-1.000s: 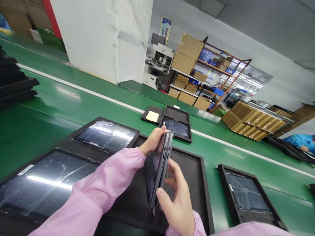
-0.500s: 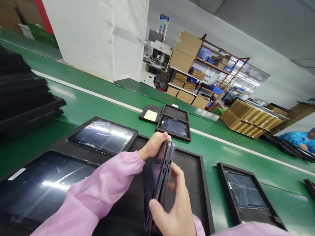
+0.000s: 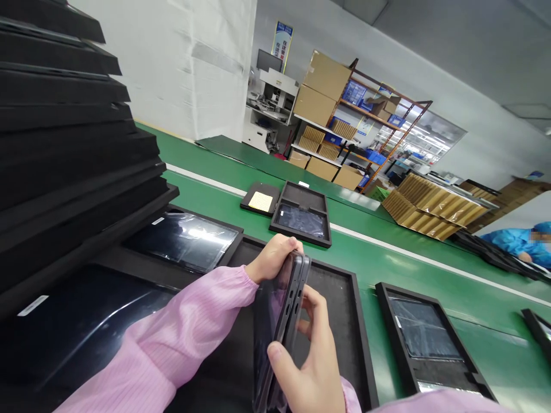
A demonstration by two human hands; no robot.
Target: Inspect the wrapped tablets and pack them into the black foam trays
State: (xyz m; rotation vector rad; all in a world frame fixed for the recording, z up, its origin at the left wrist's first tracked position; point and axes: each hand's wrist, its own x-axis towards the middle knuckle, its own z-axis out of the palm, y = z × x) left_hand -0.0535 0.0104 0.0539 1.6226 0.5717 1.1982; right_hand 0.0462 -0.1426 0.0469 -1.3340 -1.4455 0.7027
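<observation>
Two thin dark tablets (image 3: 294, 287), pressed face to face and tilted on edge, are between my hands, their port edges towards me. My left hand (image 3: 275, 257) grips them at the far top corner, fingers closed. Nearer to me, my right hand (image 3: 310, 358) pinches the pair, thumb on the left side and fingers on the right. Beneath them is a black foam tray (image 3: 355, 321). To the left lie two film-covered tablets, a farther one (image 3: 189, 235) and a nearer one (image 3: 99, 321), partly hidden by my left sleeve.
A tall stack of black trays (image 3: 73, 132) leans in at left. On the green surface (image 3: 396, 261) stand a tray with a tablet (image 3: 301, 221), a dark item with a yellow note (image 3: 260, 201), and another tray (image 3: 413, 367) at right. A person in blue (image 3: 512, 244) sits far right.
The stack of black trays at left has moved right and now covers part of the tablets beside it. My hands keep the same hold on the two tablets, almost in place.
</observation>
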